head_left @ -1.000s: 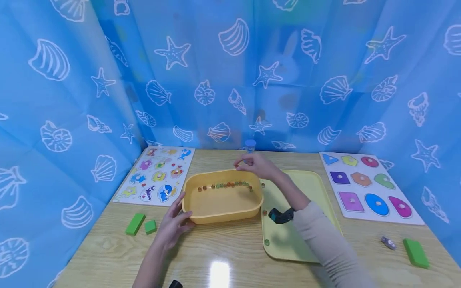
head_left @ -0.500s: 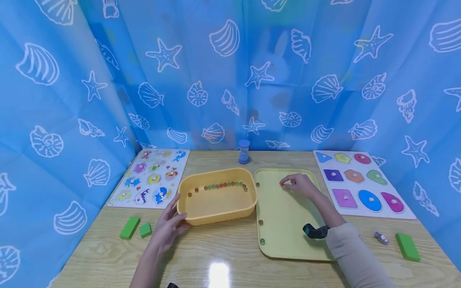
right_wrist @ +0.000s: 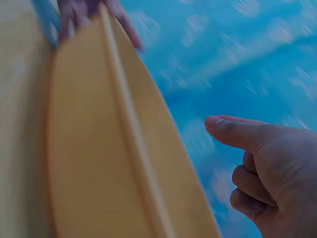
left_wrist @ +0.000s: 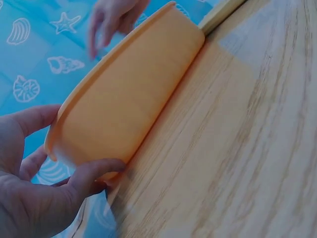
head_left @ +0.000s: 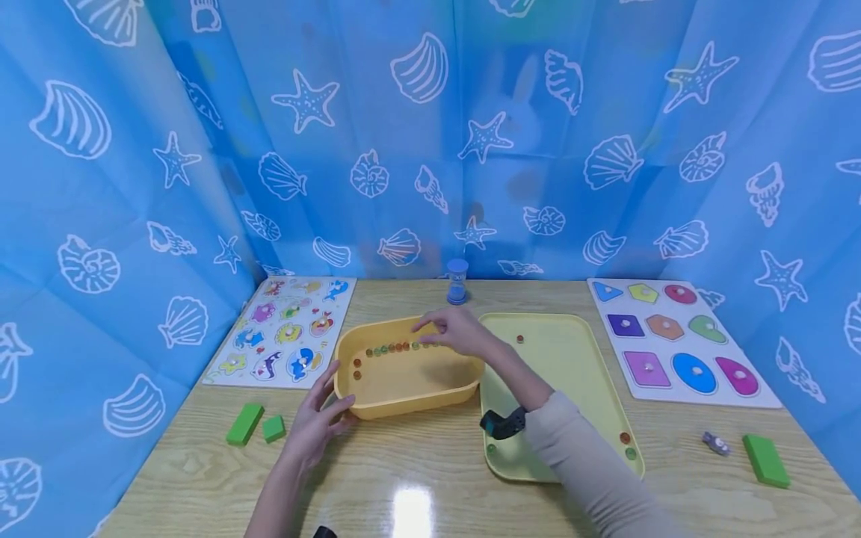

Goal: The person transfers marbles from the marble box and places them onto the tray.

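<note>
A yellow-orange plastic bin (head_left: 403,403) stands on the table, with a row of small red, green and brown marbles (head_left: 392,348) along its far side. My left hand (head_left: 316,422) grips the bin's left end; in the left wrist view, fingers are at the rim and the thumb is low on the side. Over the bin's far right part is my right hand (head_left: 457,330). Its thumb and index finger reach out and the other fingers curl in the right wrist view; no marble shows between them. A pale yellow tray (head_left: 558,373) at right bears a red marble (head_left: 520,339) and several others.
A sea-animal puzzle board (head_left: 282,329) lies back left, a shape puzzle board (head_left: 679,340) back right. A blue hourglass (head_left: 457,282) stands behind the bin. Green blocks (head_left: 245,424) lie at left, another green block (head_left: 766,461) and a small grey figure (head_left: 716,443) at right.
My right hand went from above the bin to the tray's far part, then back over the bin. A red marble now lies on the tray where it was. The left hand stays on the bin.
</note>
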`<state>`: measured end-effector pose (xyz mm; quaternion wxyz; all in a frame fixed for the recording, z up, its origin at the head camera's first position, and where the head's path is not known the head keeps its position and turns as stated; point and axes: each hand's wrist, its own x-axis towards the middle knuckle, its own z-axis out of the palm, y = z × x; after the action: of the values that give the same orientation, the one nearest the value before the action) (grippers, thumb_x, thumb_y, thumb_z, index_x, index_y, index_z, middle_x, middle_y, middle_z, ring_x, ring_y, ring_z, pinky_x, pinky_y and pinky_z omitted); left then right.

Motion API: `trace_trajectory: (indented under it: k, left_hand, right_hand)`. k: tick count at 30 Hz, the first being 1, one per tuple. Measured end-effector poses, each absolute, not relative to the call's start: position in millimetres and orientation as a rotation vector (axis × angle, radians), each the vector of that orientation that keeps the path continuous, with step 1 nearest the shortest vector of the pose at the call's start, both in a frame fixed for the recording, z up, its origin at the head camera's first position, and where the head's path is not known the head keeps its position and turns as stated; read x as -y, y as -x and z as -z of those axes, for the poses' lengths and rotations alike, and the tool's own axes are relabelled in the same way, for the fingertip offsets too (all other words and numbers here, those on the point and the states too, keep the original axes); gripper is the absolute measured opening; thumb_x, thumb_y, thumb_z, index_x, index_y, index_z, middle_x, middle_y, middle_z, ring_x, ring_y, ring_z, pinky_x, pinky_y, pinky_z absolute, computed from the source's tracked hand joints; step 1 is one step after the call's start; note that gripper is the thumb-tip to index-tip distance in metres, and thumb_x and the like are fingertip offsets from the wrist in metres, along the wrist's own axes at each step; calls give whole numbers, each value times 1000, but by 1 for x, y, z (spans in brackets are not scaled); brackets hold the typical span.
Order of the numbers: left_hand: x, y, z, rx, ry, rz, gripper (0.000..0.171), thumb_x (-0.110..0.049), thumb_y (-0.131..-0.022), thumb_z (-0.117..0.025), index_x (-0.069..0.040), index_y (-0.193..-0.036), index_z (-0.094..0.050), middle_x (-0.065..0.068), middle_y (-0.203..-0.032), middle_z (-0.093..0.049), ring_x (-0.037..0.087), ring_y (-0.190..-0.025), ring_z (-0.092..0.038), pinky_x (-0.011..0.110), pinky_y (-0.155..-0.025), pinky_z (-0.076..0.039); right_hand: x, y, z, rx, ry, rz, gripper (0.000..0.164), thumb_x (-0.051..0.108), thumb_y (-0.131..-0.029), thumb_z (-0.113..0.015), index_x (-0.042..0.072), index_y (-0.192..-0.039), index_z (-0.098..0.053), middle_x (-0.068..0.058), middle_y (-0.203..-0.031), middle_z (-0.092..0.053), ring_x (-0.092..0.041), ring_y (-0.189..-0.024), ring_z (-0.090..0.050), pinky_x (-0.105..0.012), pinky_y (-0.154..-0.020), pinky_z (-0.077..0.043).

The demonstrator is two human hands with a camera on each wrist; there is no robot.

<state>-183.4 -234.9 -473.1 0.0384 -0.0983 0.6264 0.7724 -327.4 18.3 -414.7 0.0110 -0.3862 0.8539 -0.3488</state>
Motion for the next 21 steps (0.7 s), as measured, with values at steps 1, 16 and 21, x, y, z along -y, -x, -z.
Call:
trace_trajectory:
  k: [1, 16, 21]
  left_hand:
    - [235, 183, 473, -1929, 300, -2365, 74, -7, -78, -64, -32, -139, -30, 14, -149, -9, 37, -123, -37, 39, -87, -50]
    - [237, 184, 475, -1932, 266, -2365, 72, -7, -80, -64, -31, -139, -30, 14, -149, -10, 37, -123, -37, 38, -88, -50]
    - [237, 184, 476, -1947, 261, -2367, 71, -8, -80, -64, -31, -139, -31, 14, -148, -12, 37, -123, -38, 38, -87, -50]
  right_hand:
    - [-2, 325, 415, -2622, 1240, 1061, 23, 27, -82, -65, 15, -101, -68, 1, -50, -40, -7, -44, -29, -18, -40, -26]
    - [104, 320, 447, -2520, 1448, 553, 14, 22, -78, -70, 19, -91, -71, 10, -91, -66, -8, -87, -59, -15, -77, -45]
    - [107, 323, 453, -2519, 1446, 509, 11, 24, -79, -68, 20, -89, -71, 12, -89, -66, -4, -83, -57, -14, -76, -45]
